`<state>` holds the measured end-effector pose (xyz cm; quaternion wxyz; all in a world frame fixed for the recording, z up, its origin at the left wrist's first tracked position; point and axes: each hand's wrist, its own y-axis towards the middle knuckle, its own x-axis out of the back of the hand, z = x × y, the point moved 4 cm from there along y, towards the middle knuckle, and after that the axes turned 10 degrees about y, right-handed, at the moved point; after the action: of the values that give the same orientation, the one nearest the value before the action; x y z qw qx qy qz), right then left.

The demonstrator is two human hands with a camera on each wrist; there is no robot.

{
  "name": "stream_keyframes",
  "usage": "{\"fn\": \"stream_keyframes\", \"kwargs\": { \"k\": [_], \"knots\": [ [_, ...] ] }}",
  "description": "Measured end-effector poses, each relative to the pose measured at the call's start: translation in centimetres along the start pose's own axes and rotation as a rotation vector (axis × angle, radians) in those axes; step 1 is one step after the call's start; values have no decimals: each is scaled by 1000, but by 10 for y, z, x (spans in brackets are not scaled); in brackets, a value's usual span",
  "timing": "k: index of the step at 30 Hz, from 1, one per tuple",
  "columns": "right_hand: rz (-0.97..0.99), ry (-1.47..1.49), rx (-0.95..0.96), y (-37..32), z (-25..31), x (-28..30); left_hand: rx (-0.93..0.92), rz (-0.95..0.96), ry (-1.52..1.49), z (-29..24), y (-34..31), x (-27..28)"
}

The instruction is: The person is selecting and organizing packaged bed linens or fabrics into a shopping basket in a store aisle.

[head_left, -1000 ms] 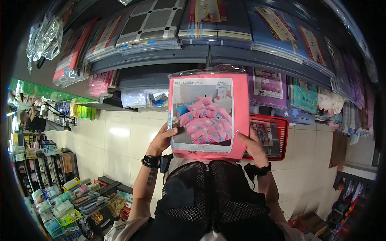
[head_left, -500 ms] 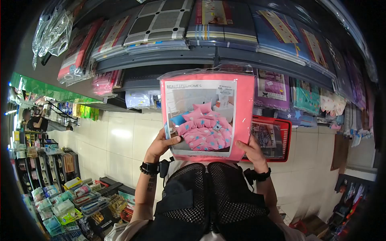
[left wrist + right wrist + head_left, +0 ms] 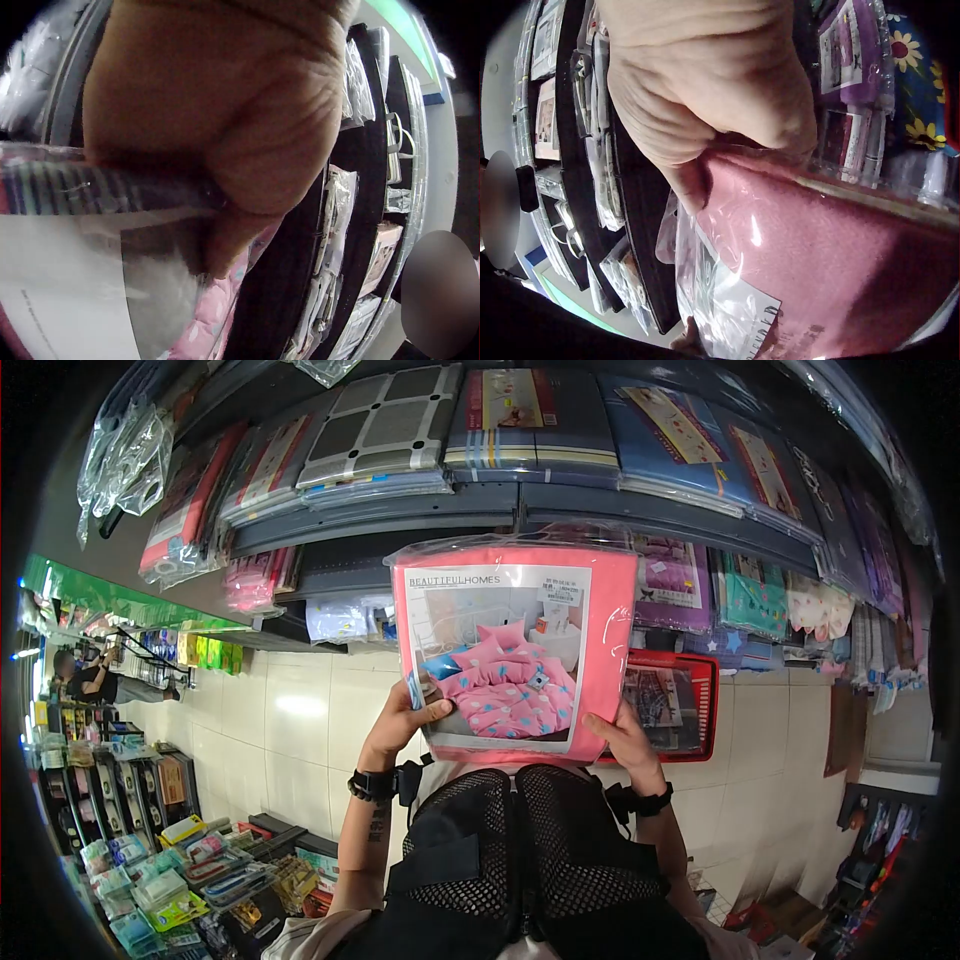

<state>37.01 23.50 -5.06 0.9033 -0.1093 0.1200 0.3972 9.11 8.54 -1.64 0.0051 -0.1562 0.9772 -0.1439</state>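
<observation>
Pinching the lower side edges of the pink package (image 3: 510, 660), the left hand (image 3: 397, 722) and the right hand (image 3: 625, 735) each set a thumb on its front; the other fingers behind were mostly hidden. The package was held between them, printed face toward the person. Matching the grips in height and pressing lightly seemed best for keeping it level without creasing the slick wrap. A red basket (image 3: 708, 705) sat just beyond the right hand, and stocked shelves (image 3: 370, 515) stood past both.
</observation>
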Motion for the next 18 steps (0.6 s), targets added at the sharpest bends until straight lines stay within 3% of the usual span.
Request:
{"fn": "stream_keyframes", "kwargs": {
  "k": [18],
  "knots": [
    [22,51,19,0,4,6,-61,-32,86,-6,3,-6]
  ]
}}
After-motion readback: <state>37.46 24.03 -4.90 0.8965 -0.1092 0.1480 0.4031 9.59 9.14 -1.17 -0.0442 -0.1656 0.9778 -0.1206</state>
